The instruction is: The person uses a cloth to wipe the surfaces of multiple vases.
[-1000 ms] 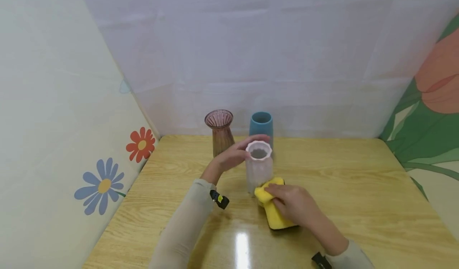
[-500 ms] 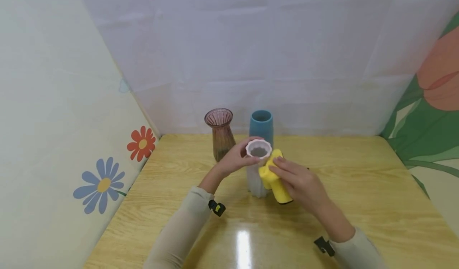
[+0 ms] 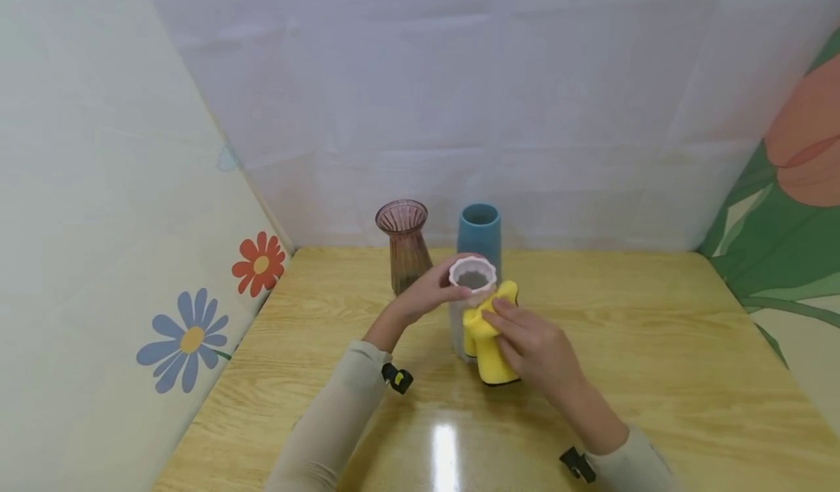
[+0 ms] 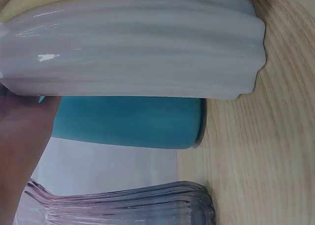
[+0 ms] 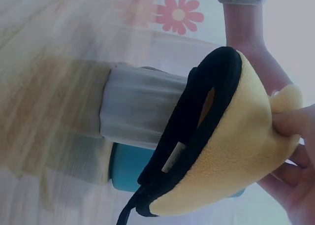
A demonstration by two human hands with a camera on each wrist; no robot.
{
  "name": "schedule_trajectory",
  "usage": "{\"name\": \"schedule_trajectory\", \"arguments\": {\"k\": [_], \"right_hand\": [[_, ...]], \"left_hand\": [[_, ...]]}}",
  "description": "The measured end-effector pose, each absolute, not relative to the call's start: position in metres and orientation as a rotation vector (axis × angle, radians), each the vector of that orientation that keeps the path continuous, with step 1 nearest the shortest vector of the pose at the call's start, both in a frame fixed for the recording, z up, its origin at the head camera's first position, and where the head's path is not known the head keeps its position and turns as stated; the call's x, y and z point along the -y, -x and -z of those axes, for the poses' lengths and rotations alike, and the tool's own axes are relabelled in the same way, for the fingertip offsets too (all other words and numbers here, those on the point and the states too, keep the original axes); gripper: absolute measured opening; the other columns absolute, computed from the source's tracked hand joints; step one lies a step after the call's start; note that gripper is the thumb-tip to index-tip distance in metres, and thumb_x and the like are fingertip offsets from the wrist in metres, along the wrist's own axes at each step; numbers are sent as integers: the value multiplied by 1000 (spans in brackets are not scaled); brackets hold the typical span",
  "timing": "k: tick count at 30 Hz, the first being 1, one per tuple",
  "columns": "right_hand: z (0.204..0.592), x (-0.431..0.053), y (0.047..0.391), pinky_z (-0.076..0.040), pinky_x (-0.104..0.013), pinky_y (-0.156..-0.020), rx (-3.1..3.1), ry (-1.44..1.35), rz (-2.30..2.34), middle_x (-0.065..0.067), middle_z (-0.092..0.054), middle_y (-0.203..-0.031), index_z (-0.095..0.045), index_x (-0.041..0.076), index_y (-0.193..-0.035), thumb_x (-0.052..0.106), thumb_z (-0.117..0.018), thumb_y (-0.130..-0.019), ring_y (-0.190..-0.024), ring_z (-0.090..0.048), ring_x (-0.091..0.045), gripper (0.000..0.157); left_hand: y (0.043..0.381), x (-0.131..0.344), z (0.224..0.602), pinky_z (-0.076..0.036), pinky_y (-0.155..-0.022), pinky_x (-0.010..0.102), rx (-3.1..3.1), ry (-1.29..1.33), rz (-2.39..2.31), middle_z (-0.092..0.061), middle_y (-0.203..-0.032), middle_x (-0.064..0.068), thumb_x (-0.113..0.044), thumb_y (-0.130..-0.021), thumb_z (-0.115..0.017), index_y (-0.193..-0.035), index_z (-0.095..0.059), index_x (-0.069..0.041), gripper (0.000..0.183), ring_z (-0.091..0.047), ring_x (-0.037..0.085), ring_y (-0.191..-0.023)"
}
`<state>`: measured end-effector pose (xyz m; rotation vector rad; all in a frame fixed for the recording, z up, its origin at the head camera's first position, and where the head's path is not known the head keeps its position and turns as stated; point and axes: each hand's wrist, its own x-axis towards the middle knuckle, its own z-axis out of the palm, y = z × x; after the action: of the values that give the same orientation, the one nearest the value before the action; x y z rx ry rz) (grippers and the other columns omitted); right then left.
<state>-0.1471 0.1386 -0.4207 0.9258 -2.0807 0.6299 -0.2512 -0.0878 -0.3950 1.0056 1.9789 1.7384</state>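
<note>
My left hand (image 3: pixel 423 295) grips a white fluted vase (image 4: pixel 147 52) near its scalloped rim, thumb at the front and fingers behind. The vase is upright, its base down by the wooden table. In my right hand (image 3: pixel 541 346) the fingers and thumb pinch a yellow fleecy cleaning mitt (image 3: pixel 496 361), which lies against the vase's right front side and hides part of it. The right wrist view shows the mitt's black-trimmed opening (image 5: pixel 224 82) with a small white label and a hanging loop.
Right behind the white vase stands a blue vase (image 3: pixel 480 240). A ribbed purple glass vase (image 3: pixel 408 259) is to the left, partly behind my left hand. The wooden table (image 3: pixel 656 332) meets a white cloth backdrop (image 3: pixel 590 113) at its back edge.
The mitt has gone from low by the vase's base up toward the rim, then slightly down and left across its front. My left thumb has come round to the front of the rim.
</note>
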Motion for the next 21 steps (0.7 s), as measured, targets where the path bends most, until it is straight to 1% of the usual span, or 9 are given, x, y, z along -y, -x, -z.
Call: {"name": "schedule_trajectory", "arguments": {"k": [3,8,11,14,16,21], "right_hand": [[423,-136,145,-58,-43,-84,2104,-912,-612,-18,-70,-119,-75,5,-115,4,-73,-82,-109,-70,-32,33],[427,-132,142,-59,-44,-83,2086,-911,-621,-19,-71,-116,-75,4,-115,4,-75,-81,-107,-71,-34,34],[430,-131,141,-59,-44,-83,2093,-911,-610,-18,-71,-116,-75,4,-115,6,-75,-81,-108,-71,-34,34],[433,-130,140,-58,-44,-84,2102,-915,-602,-18,-71,-116,-75,4,-115,5,-76,-80,-108,-71,-34,36],[435,-129,139,-58,-45,-83,2094,-916,-602,-19,-72,-115,-75,4,-115,5,-77,-78,-106,-71,-35,37],[438,-128,137,-59,-46,-81,2073,-909,-601,-20,-72,-113,-75,3,-114,4,-79,-76,-103,-72,-37,38]], "left_hand": [[251,89,395,-46,-103,35,-1962,-1000,-1738,-50,-141,22,-56,-86,-76,-152,-38,-1,94,-53,17,-123],[251,90,395,-44,-106,36,-1923,-1002,-1751,-48,-143,23,-42,-92,-74,-152,-37,0,82,-52,18,-124],[251,91,395,-43,-106,36,-1929,-996,-1751,-49,-144,23,-26,-97,-69,-151,-38,0,68,-52,17,-124],[252,91,395,-43,-106,35,-1944,-997,-1748,-50,-144,22,-12,-95,-61,-151,-39,0,61,-53,17,-124],[253,90,395,-43,-107,36,-1942,-1006,-1750,-51,-144,21,-10,-94,-59,-150,-40,0,61,-52,17,-125],[253,90,396,-42,-108,37,-1904,-999,-1773,-50,-145,21,-13,-93,-61,-150,-39,1,63,-52,18,-126]]}}
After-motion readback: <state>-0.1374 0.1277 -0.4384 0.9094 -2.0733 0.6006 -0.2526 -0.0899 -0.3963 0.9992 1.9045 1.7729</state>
